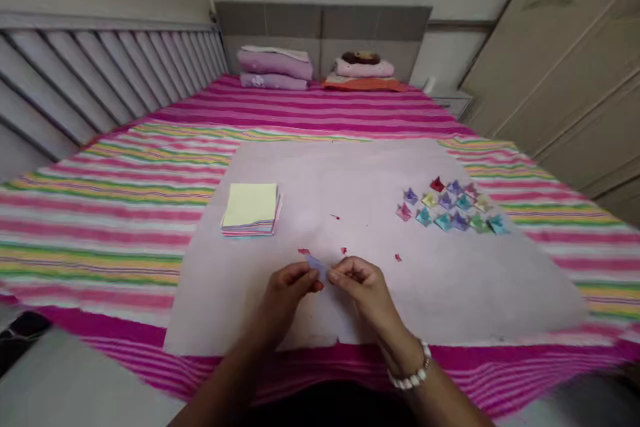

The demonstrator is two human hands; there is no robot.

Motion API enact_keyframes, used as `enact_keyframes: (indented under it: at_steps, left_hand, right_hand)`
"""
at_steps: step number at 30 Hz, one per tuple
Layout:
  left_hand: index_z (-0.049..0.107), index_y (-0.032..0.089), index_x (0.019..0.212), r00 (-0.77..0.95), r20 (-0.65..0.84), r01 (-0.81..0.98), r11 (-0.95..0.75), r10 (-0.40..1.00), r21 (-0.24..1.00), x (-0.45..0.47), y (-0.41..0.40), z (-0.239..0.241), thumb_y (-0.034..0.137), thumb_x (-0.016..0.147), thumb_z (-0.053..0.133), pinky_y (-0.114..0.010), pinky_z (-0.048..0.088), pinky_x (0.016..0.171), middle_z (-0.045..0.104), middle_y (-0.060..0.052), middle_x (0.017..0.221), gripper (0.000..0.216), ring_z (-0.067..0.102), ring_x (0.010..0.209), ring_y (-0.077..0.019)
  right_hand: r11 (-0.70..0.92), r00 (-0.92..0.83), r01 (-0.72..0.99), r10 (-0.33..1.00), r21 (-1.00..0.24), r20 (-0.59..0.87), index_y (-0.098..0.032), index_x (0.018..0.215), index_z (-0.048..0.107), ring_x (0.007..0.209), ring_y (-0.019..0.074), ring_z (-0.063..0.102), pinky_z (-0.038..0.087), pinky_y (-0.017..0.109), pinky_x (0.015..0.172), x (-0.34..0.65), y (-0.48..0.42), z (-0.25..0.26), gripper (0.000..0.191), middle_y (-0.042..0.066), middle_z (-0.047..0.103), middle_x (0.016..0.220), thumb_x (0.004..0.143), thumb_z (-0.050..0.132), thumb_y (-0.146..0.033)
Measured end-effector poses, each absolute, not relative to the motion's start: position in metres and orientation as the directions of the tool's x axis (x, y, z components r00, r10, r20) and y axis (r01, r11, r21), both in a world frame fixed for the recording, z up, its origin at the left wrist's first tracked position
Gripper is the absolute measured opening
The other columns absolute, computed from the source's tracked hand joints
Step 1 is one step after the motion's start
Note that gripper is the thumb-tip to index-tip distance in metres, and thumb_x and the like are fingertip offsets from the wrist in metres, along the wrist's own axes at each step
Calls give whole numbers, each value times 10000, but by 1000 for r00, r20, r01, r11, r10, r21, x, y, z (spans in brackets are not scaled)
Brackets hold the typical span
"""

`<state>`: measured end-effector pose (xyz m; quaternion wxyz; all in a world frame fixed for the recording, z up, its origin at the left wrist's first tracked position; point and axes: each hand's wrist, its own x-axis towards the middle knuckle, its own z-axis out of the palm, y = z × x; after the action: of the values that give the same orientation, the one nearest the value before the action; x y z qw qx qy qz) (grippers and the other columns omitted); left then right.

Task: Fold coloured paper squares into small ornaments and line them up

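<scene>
My left hand (290,288) and my right hand (361,285) meet low in the middle of the view, both pinched on a small pale lilac paper piece (317,265). They hover just above a large pale sheet (370,213) spread over the bed. To the left of my hands lies a square stack of coloured papers (251,209) with a yellow sheet on top. At the right sits a cluster of several small folded paper shapes (453,207) in red, purple, teal, yellow and green. My right wrist wears a white bead bracelet (413,373).
Tiny red paper scraps (397,257) dot the sheet near my hands. The bed has a pink striped cover (115,213). Folded pillows and bedding (275,67) lie at the headboard. A slatted rail (75,80) runs along the left, a wardrobe (565,73) along the right.
</scene>
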<state>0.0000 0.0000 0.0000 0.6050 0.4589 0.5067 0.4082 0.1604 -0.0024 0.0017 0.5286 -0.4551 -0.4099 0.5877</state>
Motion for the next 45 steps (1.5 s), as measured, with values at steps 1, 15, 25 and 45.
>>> enact_keyframes:
  at_steps: [1,15,25,45]
  left_hand:
    - [703,172,752,178,-230,-23,238,957,971,-2,1,4,325,817,647,-243,431,705,633,10,671,176,568,711,-128]
    - [704,188,1003,350,-150,-88,192,924,977,-11,3,13,263,790,691,-291,490,739,700,-15,800,227,626,740,-146]
    - [727,194,962,382,-148,-92,196,912,976,-12,6,10,249,813,666,-274,490,749,717,-19,800,170,617,758,-139]
    - [690,168,756,168,-172,32,169,971,985,9,17,-3,358,694,691,-319,497,726,704,-34,709,201,653,735,-204]
  right_hand:
    - [-125,-51,-267,992,-956,-116,-166,636,657,619,131,523,398,258,625,161,-2,4,353,-3,619,626,610,821,-477]
    - [-267,-235,-357,953,-895,-191,-156,653,675,500,88,438,337,236,524,163,-2,13,254,-32,555,525,667,799,-376]
    - [-352,-308,-451,924,-820,-227,-151,647,666,493,85,465,389,227,511,162,0,6,230,-27,561,531,672,799,-338]
    - [-103,-86,-143,992,-984,-91,-175,656,617,443,109,509,385,231,472,163,14,-9,145,-39,579,475,633,716,-278]
